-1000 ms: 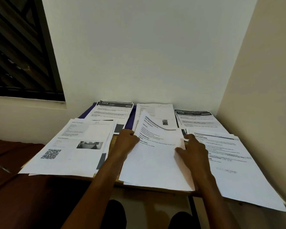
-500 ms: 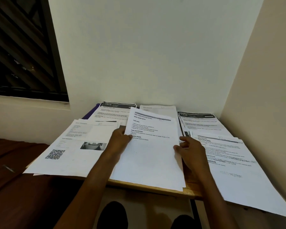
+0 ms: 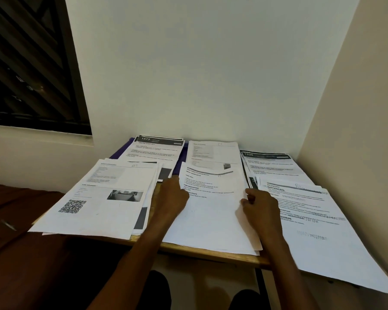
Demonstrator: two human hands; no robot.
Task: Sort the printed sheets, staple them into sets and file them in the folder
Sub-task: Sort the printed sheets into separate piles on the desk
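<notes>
Hands – left hand [image 3: 171, 199], right hand [image 3: 259, 205] | grip: both pinch flat white printed sheet [image 3: 213, 211] edges | wooden table [image 3: 211, 253]

Dim, warm indoor light; deep shadow below, wide-angle bending at edges, blurred right-hand print.

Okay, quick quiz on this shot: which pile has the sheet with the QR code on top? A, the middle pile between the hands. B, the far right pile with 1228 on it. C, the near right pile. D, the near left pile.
D: the QR code is printed on the top sheet of the near left pile, left of the left hand; no other top sheet shows one.
</notes>
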